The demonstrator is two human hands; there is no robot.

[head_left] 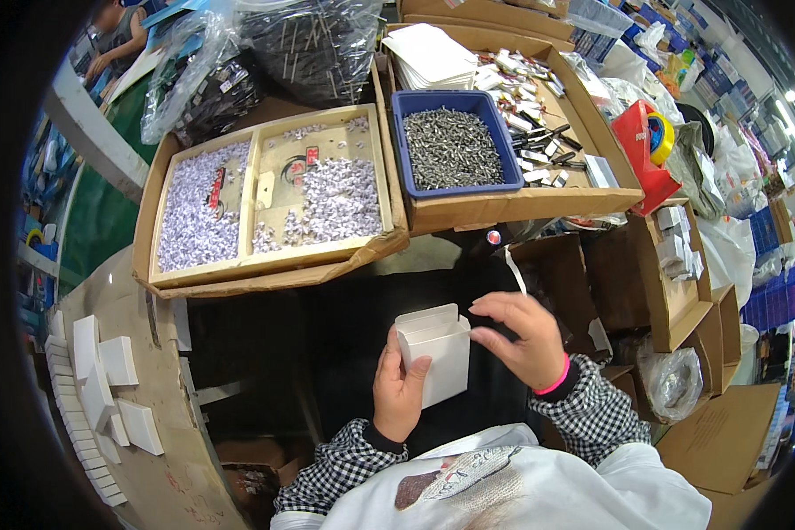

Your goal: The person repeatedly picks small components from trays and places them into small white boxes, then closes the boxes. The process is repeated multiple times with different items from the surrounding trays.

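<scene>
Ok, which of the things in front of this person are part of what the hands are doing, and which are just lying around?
In hand:
- small white box, top flap open
- left hand, gripping its side
- right hand, fingers at its top edge

Lying about:
- blue tray of metal parts
- cardboard tray of small purple-white pieces
- closed white boxes at left
- red tape dispenser

Open, dark space is lying in front of and below the left hand (pixel 399 393) and right hand (pixel 523 340) holding the small white box (pixel 439 353). Ahead, the cardboard tray of folded paper slips (pixel 269 203) and the blue bin of metal parts (pixel 455 143) are blocking passage. Stacked white boxes (pixel 97 371) are crowding the left; open cartons (pixel 671 291) are closing the right.
</scene>
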